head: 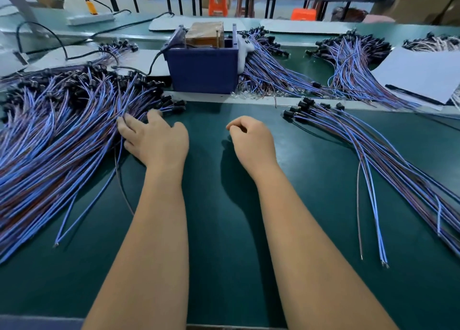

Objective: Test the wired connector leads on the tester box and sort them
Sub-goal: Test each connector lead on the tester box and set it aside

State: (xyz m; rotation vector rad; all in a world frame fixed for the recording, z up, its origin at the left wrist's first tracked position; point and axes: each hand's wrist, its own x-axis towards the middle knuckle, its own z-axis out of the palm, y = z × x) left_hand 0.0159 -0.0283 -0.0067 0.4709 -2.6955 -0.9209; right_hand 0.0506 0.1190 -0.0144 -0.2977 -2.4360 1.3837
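**Desk editor:** What does the caption lead with?

**Photographer:** A worker at a green desk [219, 230] reaches the left hand [154, 140] into the large pile of blue-and-brown leads [62, 135] fanned out on the left, fingertips [124, 126] spread on the wires near their black connector ends. It reads as picking out the next lead, though I cannot tell whether any wire is actually pinched yet.

**Desk editor:** And the other one?

**Photographer:** The right hand [249, 138] hangs over bare desk, fingers loosely curled, holding nothing. My guess is it waits to take the free wire ends.

**Desk editor:** Where's the tester?

**Photographer:** The blue tester box [202, 68] sits dead centre at the far edge of the working area, a black cable [155, 60] running off its left side. Central placement lets either hand reach it.

**Desk editor:** Why so many heaps?

**Photographer:** That looks like the sorting. A smaller bundle [361, 140] lies to the right, connectors lined up toward the box, probably the tested ones. More heaps [268, 65] lie behind the box, and another [353, 58] further right beside white sheets [418, 73]. Which are passes or rejects, the frame doesn't say.

**Desk editor:** Progress?

**Photographer:** Judging by the left pile's bulk, plenty remains.
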